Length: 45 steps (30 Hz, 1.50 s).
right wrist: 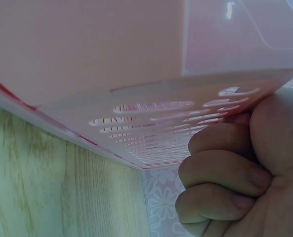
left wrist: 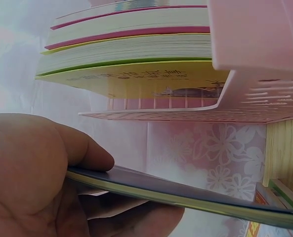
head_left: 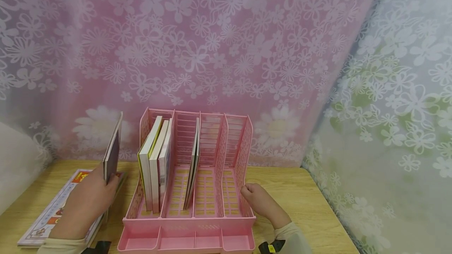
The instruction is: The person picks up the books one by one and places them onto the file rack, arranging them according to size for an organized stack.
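Note:
On the left in the head view, my left hand (head_left: 86, 201) holds a thin dark-covered book (head_left: 113, 152) upright. In the left wrist view its thumb lies on one cover and the fingers (left wrist: 136, 217) on the other. A pink book rack (head_left: 188, 222) stands to the right of that book, apart from it. My right hand (head_left: 263, 203) grips the edge of the rack's right side wall; the right wrist view shows its other fingers (right wrist: 220, 173) curled beside the slotted wall, the exact pinch partly hidden. Several thick books (head_left: 155, 167) stand in the rack's leftmost compartment.
Thin books (head_left: 192, 167) lean on a divider in the second compartment. Large colourful books (head_left: 53, 214) lie stacked on the wooden table (head_left: 293, 191) left of the rack. Small trays (head_left: 176, 238) line the rack's front. A flowered curtain (head_left: 212, 50) hangs behind.

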### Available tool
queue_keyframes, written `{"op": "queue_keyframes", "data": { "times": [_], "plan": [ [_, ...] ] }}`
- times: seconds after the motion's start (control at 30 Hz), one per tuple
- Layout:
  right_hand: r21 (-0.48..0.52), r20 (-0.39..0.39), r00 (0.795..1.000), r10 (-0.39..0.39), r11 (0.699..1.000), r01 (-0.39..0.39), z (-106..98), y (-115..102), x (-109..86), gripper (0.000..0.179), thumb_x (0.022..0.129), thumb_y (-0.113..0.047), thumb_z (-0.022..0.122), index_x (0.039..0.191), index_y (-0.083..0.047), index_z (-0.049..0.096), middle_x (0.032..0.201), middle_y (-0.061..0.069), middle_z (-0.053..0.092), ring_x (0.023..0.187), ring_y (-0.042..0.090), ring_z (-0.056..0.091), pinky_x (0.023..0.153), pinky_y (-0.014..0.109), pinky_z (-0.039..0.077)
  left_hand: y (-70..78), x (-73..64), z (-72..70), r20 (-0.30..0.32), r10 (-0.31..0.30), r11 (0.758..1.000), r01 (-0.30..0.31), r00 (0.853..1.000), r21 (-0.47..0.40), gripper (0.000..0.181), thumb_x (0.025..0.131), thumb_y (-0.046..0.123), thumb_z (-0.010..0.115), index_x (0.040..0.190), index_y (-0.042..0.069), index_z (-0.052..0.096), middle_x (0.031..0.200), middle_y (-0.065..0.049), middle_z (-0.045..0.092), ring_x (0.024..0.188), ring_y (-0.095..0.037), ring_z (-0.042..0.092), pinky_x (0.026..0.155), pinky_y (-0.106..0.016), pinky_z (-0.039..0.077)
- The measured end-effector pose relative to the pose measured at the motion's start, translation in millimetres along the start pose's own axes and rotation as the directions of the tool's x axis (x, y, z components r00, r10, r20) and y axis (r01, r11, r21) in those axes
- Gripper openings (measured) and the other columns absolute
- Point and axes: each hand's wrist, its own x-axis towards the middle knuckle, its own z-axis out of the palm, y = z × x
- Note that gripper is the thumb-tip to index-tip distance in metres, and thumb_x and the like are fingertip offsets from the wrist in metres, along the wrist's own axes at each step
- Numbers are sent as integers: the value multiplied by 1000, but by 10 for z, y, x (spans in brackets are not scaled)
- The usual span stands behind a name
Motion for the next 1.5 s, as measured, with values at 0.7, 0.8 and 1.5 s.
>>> {"op": "queue_keyframes", "data": {
  "times": [0.7,0.8,1.5],
  "plan": [
    [-14,-5,1000,-6,1000,6,-15,16,16,43,109,-19,40,66,-12,36,58,-4,30,53,13,24,53,27,28,-13,-15,-84,-185,-13,1000,12,983,-9,41,107,27,42,101,-9,59,90,-33,66,75,-47,66,60,-59,47],
    [-12,-5,1000,-16,1000,16,-14,24,20,43,109,-17,40,66,-12,37,59,-4,30,54,13,25,53,26,28,16,-42,-100,-213,-59,998,50,975,-47,47,107,31,40,100,-11,60,95,-35,66,79,-51,66,62,-59,48],
    [-22,-7,1000,-12,1000,11,5,16,13,43,108,-21,41,66,-12,39,59,-5,31,54,13,26,53,27,29,483,-367,-220,-697,-65,861,-312,714,-400,52,105,12,50,155,26,41,137,3,62,116,7,56,96,-10,42]
  ]
}}
